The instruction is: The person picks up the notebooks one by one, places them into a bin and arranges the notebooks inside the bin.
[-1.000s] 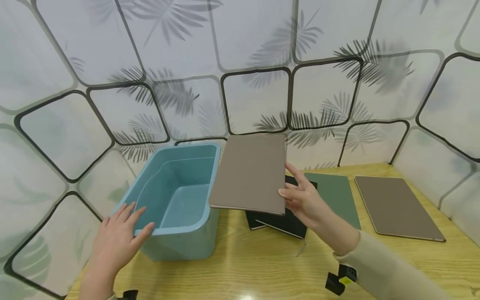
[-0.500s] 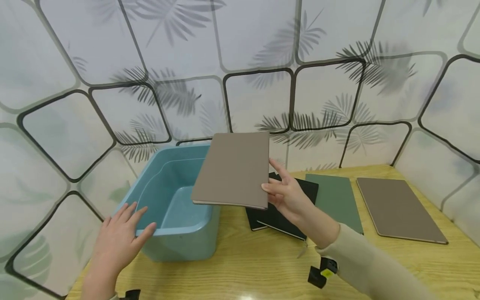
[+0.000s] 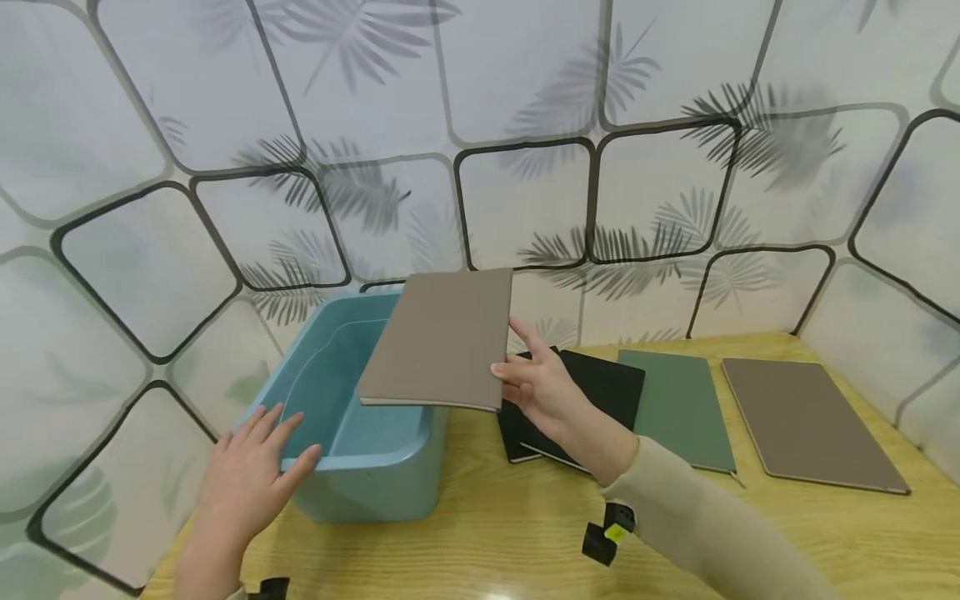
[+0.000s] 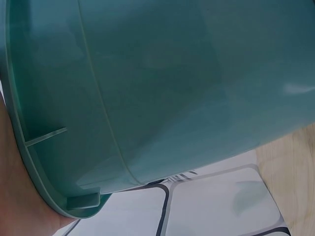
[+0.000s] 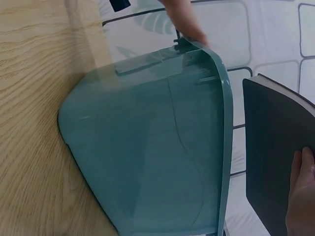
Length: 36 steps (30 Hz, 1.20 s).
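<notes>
Leaf-print walls framed a held notebook and a blue tub

White, with rounded outlines and grey fronds, the walls rose behind and beside a pale wood table. On it, left of centre, stood the tub, upright with its opening facing up.

Brown-covered, the held notebook hung above the tub's right side, apart from the rim in the right wrist view. Its long axis ran away from the person, the far end leaning slightly right in the head view. One broad cover faced up, and a strip of pale pages showed along the short edge nearest the person.

Flat on the table's right side lay another brown notebook, a green notebook left of it, then two overlapping black notebooks, partly hidden by the right hand.

That hand pinched the held notebook's right edge, thumb on top, fingers beneath. The notebook lay left of it, and ahead and to the right of the left hand, which grasped nothing, its fingers spread over the tub's near left corner.

A small black device sat at the right wrist. Thinnest was a ribbon at the green notebook's near corner.
</notes>
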Tool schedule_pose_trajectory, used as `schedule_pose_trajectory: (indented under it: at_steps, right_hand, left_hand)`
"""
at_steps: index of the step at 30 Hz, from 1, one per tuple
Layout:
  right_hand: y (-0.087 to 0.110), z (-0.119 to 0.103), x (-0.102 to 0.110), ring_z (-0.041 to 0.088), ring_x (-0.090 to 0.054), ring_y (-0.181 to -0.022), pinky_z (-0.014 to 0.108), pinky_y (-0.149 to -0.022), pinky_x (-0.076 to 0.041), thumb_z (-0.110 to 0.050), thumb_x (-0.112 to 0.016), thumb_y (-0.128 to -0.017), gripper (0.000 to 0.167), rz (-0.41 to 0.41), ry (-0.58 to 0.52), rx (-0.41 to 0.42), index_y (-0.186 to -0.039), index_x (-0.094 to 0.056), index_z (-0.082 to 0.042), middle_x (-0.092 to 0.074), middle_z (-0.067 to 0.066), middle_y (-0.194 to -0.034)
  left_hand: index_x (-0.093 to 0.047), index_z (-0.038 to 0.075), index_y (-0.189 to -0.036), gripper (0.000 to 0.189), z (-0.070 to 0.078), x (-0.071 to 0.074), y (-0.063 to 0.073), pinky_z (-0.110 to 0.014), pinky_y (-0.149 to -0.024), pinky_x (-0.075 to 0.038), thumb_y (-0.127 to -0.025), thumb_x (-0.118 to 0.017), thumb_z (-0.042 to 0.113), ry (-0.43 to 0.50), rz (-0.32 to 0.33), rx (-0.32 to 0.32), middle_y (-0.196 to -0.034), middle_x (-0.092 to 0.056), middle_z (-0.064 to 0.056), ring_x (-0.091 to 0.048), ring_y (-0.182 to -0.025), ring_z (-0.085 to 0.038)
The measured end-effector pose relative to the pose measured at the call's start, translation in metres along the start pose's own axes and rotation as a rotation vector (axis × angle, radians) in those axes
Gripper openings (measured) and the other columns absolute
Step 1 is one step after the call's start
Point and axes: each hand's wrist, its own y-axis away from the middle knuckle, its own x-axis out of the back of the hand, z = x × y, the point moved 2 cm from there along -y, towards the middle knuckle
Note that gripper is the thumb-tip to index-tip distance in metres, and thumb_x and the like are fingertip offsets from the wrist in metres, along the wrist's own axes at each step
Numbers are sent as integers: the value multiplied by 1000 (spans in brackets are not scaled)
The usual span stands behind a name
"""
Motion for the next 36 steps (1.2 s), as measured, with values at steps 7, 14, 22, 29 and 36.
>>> schedule_pose_trajectory:
  at_steps: [7, 14, 22, 29, 36]
  right_hand:
    - [-12, 11, -8, 14, -61, -68, 21, -59, -50, 17, -43, -83, 76, 11, 2, -16, -143, -15, -20, -61, 10, -89]
    - [-28, 23, -19, 13, -59, -65, 21, -57, -49, 17, -45, -81, 76, 34, 13, -34, -142, -17, -19, -60, 9, -89]
    - [-45, 35, -34, 16, -60, -67, 24, -59, -50, 18, -47, -80, 75, 39, 47, -38, -140, -24, -20, -60, 13, -92]
    - [-55, 41, -46, 15, -60, -69, 24, -61, -50, 17, -49, -80, 78, 64, 116, -63, -142, -19, -19, -53, 23, -108]
    - [-61, 44, -52, 16, -61, -69, 25, -62, -51, 14, -51, -80, 77, 101, 171, -94, -142, -19, -19, -54, 23, -107]
  left_hand:
    - [-47, 1, -125, 62, 1, -2, 1, -62, -89, -21, -88, -42, 50, 3, 23, -14, -130, -36, -27, -28, -120, -44]
    - [-47, 1, -126, 62, 0, -2, 1, -63, -88, -21, -88, -43, 50, 16, 42, -17, -130, -36, -27, -28, -121, -43]
    - [-48, 0, -125, 60, -2, -2, 1, -62, -89, -22, -87, -46, 48, 21, 76, -15, -130, -38, -26, -29, -120, -43]
    - [-48, -2, -124, 59, 0, -2, 2, -62, -89, -22, -87, -49, 45, 25, 107, -23, -129, -39, -26, -30, -119, -42]
    - [-47, -4, -124, 63, -1, -2, 2, -62, -89, -21, -86, -48, 46, 18, 107, -15, -128, -40, -26, -30, -120, -42]
